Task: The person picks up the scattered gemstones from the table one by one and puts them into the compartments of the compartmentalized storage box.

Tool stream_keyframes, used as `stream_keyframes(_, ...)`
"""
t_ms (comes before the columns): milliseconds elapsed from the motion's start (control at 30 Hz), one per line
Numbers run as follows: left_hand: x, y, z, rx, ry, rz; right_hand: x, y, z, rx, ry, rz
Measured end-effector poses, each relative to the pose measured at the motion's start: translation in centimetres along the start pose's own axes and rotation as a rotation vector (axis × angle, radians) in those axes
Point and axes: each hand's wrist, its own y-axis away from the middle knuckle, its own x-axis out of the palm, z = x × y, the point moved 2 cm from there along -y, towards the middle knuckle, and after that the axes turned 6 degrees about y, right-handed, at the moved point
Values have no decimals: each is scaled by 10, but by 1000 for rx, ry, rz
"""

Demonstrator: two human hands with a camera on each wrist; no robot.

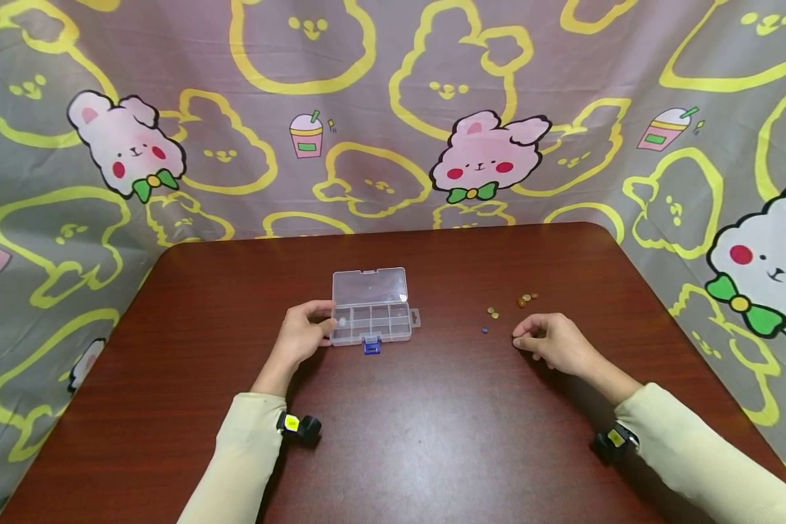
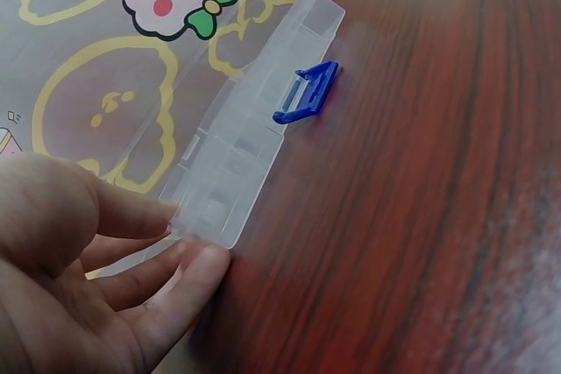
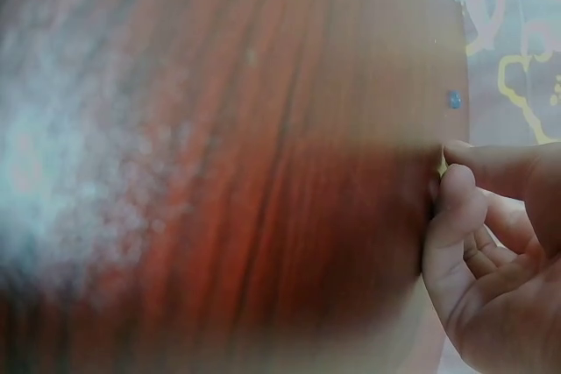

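Observation:
A clear plastic compartment box (image 1: 371, 339) stands on the table with its lid (image 1: 370, 286) raised at the back. Its blue latch (image 1: 372, 346) hangs down at the front. My left hand (image 1: 299, 333) grips the box by its left end, thumb at the upper edge and fingers against the side. One compartment near that thumb holds a small pale, clear piece (image 1: 342, 322). Low over the table to the right, my right hand (image 1: 553, 342) pinches a tiny yellowish piece (image 3: 443, 165) between thumb and forefinger, mostly hidden by the fingertips.
Between box and right hand lie a small blue piece (image 1: 485, 330) and greenish-yellow pieces (image 1: 492, 311). Several amber and brownish pieces (image 1: 525, 298) lie beyond the right hand. A patterned curtain (image 1: 380, 94) hangs along the back and sides of the brown table (image 1: 393, 437).

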Motion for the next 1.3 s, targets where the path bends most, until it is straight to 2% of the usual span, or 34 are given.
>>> stream_keyframes(800, -1, 1, -1, 1, -10, 5, -1, 3, 9, -35, -48, 6)
stream_keyframes(1300, 0, 1, 1, -6, 0, -2, 9, -2, 18, -72, -59, 16)
